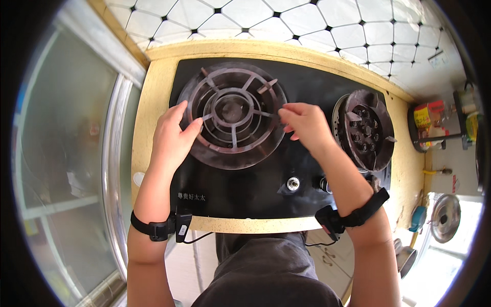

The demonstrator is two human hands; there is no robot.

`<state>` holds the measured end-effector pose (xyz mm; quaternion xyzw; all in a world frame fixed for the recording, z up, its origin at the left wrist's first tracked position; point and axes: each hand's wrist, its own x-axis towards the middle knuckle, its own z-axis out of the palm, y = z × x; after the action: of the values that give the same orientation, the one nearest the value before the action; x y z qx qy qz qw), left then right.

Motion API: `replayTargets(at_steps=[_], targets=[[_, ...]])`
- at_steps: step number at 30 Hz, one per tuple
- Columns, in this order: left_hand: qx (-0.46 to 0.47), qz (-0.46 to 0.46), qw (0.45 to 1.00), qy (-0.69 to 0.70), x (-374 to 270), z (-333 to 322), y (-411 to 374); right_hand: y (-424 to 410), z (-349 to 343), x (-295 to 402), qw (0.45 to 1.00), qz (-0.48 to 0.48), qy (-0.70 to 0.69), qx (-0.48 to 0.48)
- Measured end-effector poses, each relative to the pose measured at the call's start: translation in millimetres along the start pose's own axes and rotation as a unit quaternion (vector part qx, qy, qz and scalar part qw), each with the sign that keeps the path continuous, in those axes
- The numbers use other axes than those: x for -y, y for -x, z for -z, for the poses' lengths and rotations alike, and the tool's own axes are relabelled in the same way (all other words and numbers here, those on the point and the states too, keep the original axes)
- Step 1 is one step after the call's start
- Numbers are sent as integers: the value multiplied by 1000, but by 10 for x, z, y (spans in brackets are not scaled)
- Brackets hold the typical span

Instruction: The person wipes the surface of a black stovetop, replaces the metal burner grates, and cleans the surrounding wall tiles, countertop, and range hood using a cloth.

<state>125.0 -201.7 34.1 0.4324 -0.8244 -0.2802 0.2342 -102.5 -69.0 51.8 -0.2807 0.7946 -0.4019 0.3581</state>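
Observation:
A black gas cooktop (245, 188) lies in front of me. On its left burner sits a round metal pan support (234, 147) with spokes, inside a wide drip ring (245, 163). My left hand (174, 132) is at the left side of the support, thumb on its inner side and fingers at the outer rim, gripping it. At the right side of the ring is my right hand (305, 122), its fingers bent close together; whether they grip the rim is unclear. The right burner carries a dark pan support (387, 126) that sits tilted. A bare metal knob stem (293, 184) shows near the front.
A pale yellow countertop (153, 92) surrounds the cooktop, with a tiled wall (264, 23) behind it. Sliding glass doors (69, 126) stand at the left. At the right are a black rack (437, 140) with packages and a hanging pot lid (445, 218).

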Motion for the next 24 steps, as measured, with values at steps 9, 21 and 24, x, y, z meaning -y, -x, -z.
replayTargets(at_steps=[9, 21, 24], targets=[[60, 117, 991, 36, 240, -88, -431, -97, -204, -118, 998, -6, -55, -13], [27, 73, 993, 94, 371, -199, -409, -15, -201, -69, 992, -39, -117, 3], [54, 81, 992, 75, 261, -163, -419, -25, -176, -66, 991, -54, -119, 3]])
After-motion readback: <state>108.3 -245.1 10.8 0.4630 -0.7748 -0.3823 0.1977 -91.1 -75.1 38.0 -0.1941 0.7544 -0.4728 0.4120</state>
